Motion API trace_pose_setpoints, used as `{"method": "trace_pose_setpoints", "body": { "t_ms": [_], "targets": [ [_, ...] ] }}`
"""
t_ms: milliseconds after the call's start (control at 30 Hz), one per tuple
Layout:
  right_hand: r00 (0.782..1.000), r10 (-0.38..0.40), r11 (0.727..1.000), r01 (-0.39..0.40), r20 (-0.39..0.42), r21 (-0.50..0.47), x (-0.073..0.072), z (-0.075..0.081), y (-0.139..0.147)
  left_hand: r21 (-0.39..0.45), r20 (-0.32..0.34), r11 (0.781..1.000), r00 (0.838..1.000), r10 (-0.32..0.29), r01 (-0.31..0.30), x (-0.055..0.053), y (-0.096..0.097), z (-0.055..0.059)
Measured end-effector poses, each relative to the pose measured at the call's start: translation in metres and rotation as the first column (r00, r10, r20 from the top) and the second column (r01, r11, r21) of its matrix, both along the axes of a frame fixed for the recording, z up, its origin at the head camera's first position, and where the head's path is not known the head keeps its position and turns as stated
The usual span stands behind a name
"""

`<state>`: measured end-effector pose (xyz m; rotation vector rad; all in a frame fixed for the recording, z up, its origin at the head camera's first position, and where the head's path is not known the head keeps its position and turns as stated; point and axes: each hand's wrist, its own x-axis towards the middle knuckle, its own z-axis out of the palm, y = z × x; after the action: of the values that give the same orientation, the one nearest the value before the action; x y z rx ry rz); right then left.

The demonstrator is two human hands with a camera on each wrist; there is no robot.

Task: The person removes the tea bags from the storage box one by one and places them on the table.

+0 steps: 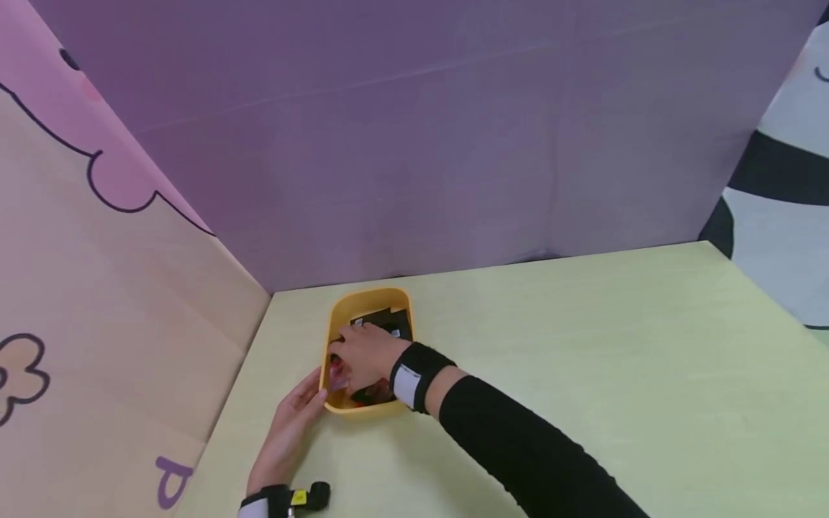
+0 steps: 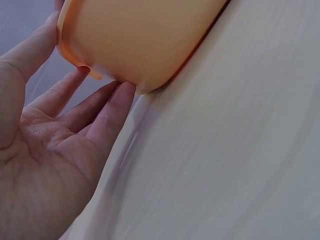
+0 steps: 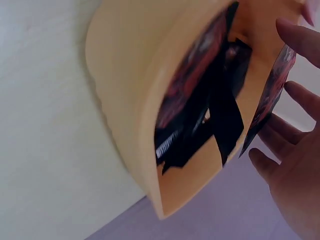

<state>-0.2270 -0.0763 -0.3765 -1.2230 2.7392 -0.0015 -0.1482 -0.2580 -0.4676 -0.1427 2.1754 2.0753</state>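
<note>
A yellow plastic bin (image 1: 372,295) stands on the table with several black-and-red packets (image 1: 399,324) inside. At its near left corner my left hand (image 1: 293,424) holds it. In the left wrist view the thumb lies at the rim and the other fingertips touch the outer wall (image 2: 145,40). My right hand (image 1: 369,354) reaches into the bin over the packets. The right wrist view has that hand's thumb and fingers (image 3: 302,100) around one flat packet (image 3: 272,95), held apart from the pile (image 3: 200,95). In the head view the hand covers part of the contents.
The pale yellow tabletop (image 1: 583,345) extends to the right of the bin. Behind it rises a purple backdrop (image 1: 414,144), and a patterned panel (image 1: 129,288) runs along the left edge. Both wrists carry black straps (image 1: 421,375).
</note>
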Motion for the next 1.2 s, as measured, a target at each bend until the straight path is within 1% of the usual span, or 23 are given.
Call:
{"method": "trace_pose_setpoints", "body": {
  "t_ms": [200, 333, 467, 567, 733, 900, 1033, 1200],
  "targets": [
    [1.000, -0.005, 1.000, 0.005, 0.003, -0.011, -0.006, 0.011, 0.017, -0.016, 0.001, 1.000, 1.000, 0.005, -0.005, 0.000, 0.002, -0.001],
    [1.000, -0.022, 0.999, 0.023, 0.022, -0.033, -0.014, 0.012, 0.032, -0.032, 0.012, 0.999, 1.000, 0.015, -0.015, -0.001, 0.002, -0.002],
    [0.995, -0.080, 0.994, 0.084, 0.065, -0.069, -0.025, 0.014, 0.051, -0.059, 0.018, 0.998, 1.000, 0.006, -0.005, -0.003, 0.003, -0.002],
    [0.990, -0.123, 0.987, 0.129, 0.075, -0.092, -0.034, 0.016, 0.069, -0.066, 0.012, 0.998, 1.000, -0.001, 0.002, -0.005, 0.005, -0.003],
    [0.985, -0.155, 0.978, 0.164, 0.082, -0.132, -0.050, 0.020, 0.098, -0.061, -0.001, 0.998, 1.000, 0.003, -0.003, -0.005, 0.008, -0.004],
    [0.977, -0.189, 0.962, 0.204, 0.101, -0.180, -0.063, 0.024, 0.125, -0.043, -0.009, 0.999, 1.000, -0.005, 0.004, -0.003, 0.008, -0.004],
    [0.966, -0.223, 0.944, 0.248, 0.132, -0.219, -0.071, 0.024, 0.143, -0.022, 0.003, 1.000, 1.000, 0.002, -0.002, -0.001, 0.007, -0.003],
    [0.946, -0.286, 0.922, 0.316, 0.156, -0.225, -0.077, 0.017, 0.161, -0.018, 0.028, 1.000, 0.999, -0.017, 0.017, 0.000, 0.005, -0.002]
  ]
}}
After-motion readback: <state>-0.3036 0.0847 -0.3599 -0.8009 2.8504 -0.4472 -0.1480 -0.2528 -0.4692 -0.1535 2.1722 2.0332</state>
